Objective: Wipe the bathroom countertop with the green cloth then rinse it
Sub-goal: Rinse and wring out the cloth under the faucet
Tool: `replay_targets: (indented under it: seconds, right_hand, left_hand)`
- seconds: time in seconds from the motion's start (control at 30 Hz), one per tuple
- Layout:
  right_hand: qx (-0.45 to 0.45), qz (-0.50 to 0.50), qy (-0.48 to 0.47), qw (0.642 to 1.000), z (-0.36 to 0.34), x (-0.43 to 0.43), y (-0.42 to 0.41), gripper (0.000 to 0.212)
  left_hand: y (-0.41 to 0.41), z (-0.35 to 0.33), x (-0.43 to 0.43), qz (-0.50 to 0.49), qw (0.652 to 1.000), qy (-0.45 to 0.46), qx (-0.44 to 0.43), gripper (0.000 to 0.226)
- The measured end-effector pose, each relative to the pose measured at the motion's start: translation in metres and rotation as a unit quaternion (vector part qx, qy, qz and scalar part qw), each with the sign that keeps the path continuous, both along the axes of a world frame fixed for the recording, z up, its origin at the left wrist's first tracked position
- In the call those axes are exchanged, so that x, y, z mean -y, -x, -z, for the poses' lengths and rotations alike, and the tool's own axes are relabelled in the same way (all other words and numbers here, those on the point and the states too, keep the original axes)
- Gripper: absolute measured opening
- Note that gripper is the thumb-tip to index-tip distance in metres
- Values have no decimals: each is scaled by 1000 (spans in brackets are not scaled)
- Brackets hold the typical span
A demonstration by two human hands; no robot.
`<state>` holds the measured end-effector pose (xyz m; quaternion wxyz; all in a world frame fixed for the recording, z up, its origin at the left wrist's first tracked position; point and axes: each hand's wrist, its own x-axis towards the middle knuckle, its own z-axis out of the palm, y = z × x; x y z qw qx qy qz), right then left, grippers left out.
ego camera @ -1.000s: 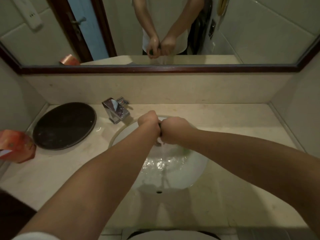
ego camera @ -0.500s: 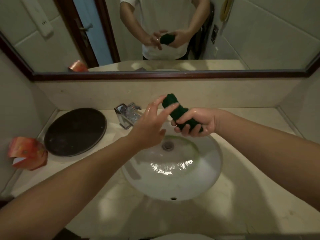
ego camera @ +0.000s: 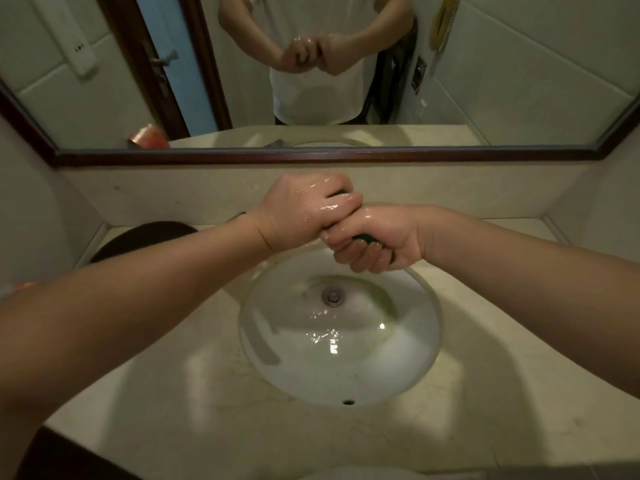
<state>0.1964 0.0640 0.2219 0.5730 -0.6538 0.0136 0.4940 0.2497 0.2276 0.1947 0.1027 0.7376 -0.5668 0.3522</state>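
Note:
Both my hands are clenched together above the far rim of the white oval sink (ego camera: 426, 344). My left hand (ego camera: 301, 211) grips the upper end of the rolled green cloth (ego camera: 365, 238); my right hand (ego camera: 377, 240) grips its lower end. Only dark green slivers of the cloth show between my wet fingers. The beige countertop (ego camera: 180, 393) surrounds the basin. Water glistens in the bowl around the drain (ego camera: 333, 295). The faucet is hidden behind my left wrist.
A round dark tray (ego camera: 145, 233) lies on the counter at the back left, partly behind my left forearm. A wood-framed mirror (ego camera: 329, 155) runs along the wall. An orange-red packet shows in the mirror (ego camera: 147, 136).
My left hand, open half a second ago, has closed on the top of the cloth. Both hands rose toward the backsplash. One second ago they held the cloth low over the drain with water falling.

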Motion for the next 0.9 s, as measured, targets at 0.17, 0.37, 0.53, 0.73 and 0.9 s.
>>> replay_targets:
  seconds: [0.17, 0.37, 0.53, 0.73, 0.9]
  right_hand:
    - [161, 97, 170, 967, 19, -13, -5, 30]
    - [377, -43, 420, 824, 43, -27, -11, 15]
    - [480, -85, 491, 722, 51, -21, -29, 17]
    - [502, -219, 548, 633, 53, -26, -29, 16]
    - [554, -289, 515, 587, 65, -24, -24, 13]
  left_hand:
    - [8, -11, 8, -211, 948, -205, -119, 19]
    - [15, -9, 23, -323, 862, -334, -202, 22]
    - [6, -2, 29, -381, 803, -324, -324, 7]
    - [5, 42, 29, -406, 775, -208, -437, 20]
    - [13, 71, 19, -354, 674, -167, -627, 15]
